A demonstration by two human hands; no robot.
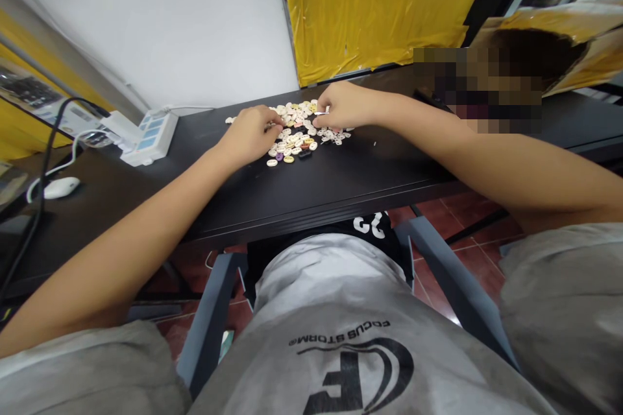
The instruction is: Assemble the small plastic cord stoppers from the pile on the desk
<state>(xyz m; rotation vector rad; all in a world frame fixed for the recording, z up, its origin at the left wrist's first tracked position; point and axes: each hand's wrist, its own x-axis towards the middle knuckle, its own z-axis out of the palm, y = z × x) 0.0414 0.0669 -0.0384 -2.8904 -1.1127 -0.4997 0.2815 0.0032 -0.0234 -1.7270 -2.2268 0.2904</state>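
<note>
Many small oval pieces, mostly cream with some yellow, red, purple and black ones, form a loose pile (pixel 292 142) on the dark table (pixel 292 188). My left hand (pixel 252 135) is at the pile's left side, its fingers curled and pinched together on something I cannot make out. At the pile's upper right, my right hand (pixel 343 106) pinches a thin shiny metal tool (pixel 321 113) that points left over the pieces. Below my right hand lies a cluster of smaller white pieces (pixel 334 136).
A white power strip (pixel 150 136) with a plug and cables stands on the left, near a white mouse (pixel 61 187). A person's pixelated head (pixel 506 78) is at the right, behind my right forearm. Yellow sheeting (pixel 379 6) hangs behind the table.
</note>
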